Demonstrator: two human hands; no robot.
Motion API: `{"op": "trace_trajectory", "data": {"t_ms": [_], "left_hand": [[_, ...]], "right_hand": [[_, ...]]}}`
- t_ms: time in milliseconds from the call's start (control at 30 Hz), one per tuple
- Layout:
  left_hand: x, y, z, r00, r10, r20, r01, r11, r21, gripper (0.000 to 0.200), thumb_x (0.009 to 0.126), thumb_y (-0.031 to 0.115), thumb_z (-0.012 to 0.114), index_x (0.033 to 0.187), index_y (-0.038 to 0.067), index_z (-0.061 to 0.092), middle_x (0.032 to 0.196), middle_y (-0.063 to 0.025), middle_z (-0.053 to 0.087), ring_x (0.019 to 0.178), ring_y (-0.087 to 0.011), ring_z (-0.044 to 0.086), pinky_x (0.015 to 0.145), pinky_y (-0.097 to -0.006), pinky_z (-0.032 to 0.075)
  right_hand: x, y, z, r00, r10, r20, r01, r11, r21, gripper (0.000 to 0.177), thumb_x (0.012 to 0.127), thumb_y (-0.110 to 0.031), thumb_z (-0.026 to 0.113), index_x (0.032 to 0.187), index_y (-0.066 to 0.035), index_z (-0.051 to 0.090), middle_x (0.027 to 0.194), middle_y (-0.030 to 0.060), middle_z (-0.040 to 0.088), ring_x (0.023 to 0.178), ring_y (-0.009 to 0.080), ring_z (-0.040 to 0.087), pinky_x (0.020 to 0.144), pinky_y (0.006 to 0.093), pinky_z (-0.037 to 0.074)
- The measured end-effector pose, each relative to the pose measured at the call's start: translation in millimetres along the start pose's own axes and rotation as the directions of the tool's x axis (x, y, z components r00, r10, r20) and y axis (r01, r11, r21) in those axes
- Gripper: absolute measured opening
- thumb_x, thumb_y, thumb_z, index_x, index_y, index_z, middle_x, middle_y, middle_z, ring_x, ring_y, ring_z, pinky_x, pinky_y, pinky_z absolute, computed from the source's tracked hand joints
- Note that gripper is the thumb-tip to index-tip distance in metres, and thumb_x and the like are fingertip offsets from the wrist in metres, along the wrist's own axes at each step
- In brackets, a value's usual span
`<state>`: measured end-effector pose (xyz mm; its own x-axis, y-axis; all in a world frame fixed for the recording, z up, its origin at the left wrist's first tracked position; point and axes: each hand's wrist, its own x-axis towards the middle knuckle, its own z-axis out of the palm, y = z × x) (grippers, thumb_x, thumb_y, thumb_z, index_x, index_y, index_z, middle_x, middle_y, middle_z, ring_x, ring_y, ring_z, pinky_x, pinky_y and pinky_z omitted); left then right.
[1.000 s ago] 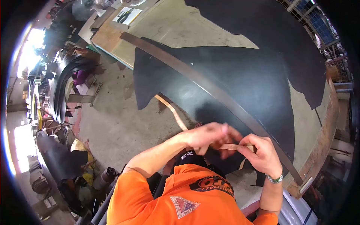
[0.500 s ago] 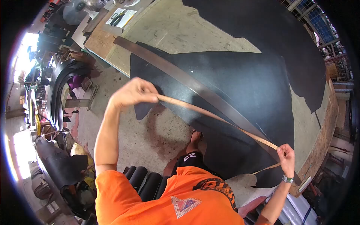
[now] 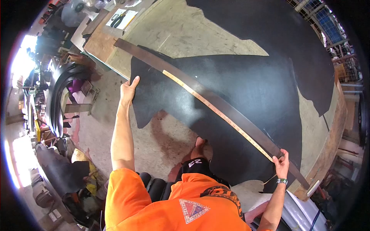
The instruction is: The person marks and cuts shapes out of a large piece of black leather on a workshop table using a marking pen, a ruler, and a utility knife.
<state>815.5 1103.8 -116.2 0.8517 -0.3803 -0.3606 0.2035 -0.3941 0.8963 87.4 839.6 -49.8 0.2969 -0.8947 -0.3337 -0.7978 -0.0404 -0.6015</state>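
Note:
A tape measure [image 3: 216, 110] with printed numbers lies stretched diagonally across a large black leather hide [image 3: 246, 84]. It runs along the lower edge of a long dark-brown strip [image 3: 154, 59]. My right hand [image 3: 281, 163] pinches the tape at its lower right, and a loose length of tape hangs below the wrist. At the hide's left edge, my left hand [image 3: 128, 91] grips the leather, thumb on top; its other fingers are partly hidden. The tape's far end rests on the hide, apart from my left hand.
Another dark hide [image 3: 277, 38] covers the far side of the table [image 3: 173, 34]. Black pliers [image 3: 118, 20] lie on paper at the upper left. Dark sheets [image 3: 58, 100] hang over a stand on the left. Silvery rolls [image 3: 300, 215] are at the lower right.
My left hand has let go of the tape's end and moved to the hide's left edge. The tape, held up before, now lies flat along the brown strip. My right hand has moved slightly left.

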Motion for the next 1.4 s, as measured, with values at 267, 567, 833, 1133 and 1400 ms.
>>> {"op": "trace_trajectory", "data": {"t_ms": [267, 567, 833, 1133, 1400], "left_hand": [[-3, -11, -10, 0.995, 0.022, 0.102, -0.005, 0.986, -0.165, 0.035, 0.090, 0.032, 0.081, 0.099, -0.001, 0.073, 0.086, -0.0050, 0.073, 0.070, -0.0111, 0.065, 0.066, -0.0268, 0.052], [-4, -9, -12, 0.992, 0.027, 0.122, 0.001, 0.975, -0.222, 0.037, 0.090, 0.031, 0.079, 0.101, -0.004, 0.072, 0.088, -0.0063, 0.074, 0.071, -0.0117, 0.066, 0.067, -0.0275, 0.053], [-6, 19, -3, 0.997, -0.065, -0.036, 0.062, 0.995, -0.083, 0.043, 0.089, 0.037, 0.080, 0.091, -0.006, 0.074, 0.081, -0.0059, 0.072, 0.067, -0.0113, 0.064, 0.064, -0.0280, 0.051], [15, -14, -9, 0.999, 0.033, -0.023, -0.036, 0.984, -0.175, 0.037, 0.093, 0.032, 0.077, 0.093, -0.004, 0.073, 0.085, -0.0047, 0.072, 0.069, -0.0095, 0.063, 0.065, -0.0249, 0.050], [9, -13, -6, 0.999, 0.051, -0.003, -0.050, 0.979, -0.195, 0.041, 0.091, 0.033, 0.079, 0.101, -0.006, 0.073, 0.093, -0.0082, 0.075, 0.078, -0.0123, 0.068, 0.074, -0.0259, 0.053]], "right_hand": [[5, 11, -5, 0.998, 0.015, 0.057, -0.019, 0.997, 0.074, 0.054, 0.084, -0.019, 0.081, 0.130, -0.009, 0.054, 0.064, -0.0053, 0.046, 0.061, 0.0068, 0.042, 0.058, 0.0246, 0.035], [10, 14, -5, 0.998, 0.006, 0.067, -0.014, 0.992, 0.125, 0.060, 0.082, -0.024, 0.084, 0.130, -0.008, 0.052, 0.065, -0.0049, 0.051, 0.060, 0.0063, 0.046, 0.057, 0.0238, 0.037], [13, 18, -8, 0.994, 0.034, 0.104, -0.044, 0.994, 0.101, 0.058, 0.081, -0.015, 0.084, 0.127, -0.008, 0.050, 0.064, -0.0045, 0.050, 0.060, 0.0062, 0.046, 0.059, 0.0232, 0.038], [13, 9, -9, 0.992, 0.046, 0.114, -0.058, 0.993, 0.108, 0.057, 0.081, -0.009, 0.082, 0.128, -0.008, 0.050, 0.062, -0.0041, 0.050, 0.058, 0.0060, 0.044, 0.057, 0.0236, 0.037], [11, 10, -11, 0.992, 0.051, 0.111, -0.064, 0.991, 0.116, 0.054, 0.081, -0.007, 0.081, 0.127, -0.008, 0.051, 0.062, -0.0036, 0.051, 0.058, 0.0066, 0.045, 0.056, 0.0244, 0.036]]}}
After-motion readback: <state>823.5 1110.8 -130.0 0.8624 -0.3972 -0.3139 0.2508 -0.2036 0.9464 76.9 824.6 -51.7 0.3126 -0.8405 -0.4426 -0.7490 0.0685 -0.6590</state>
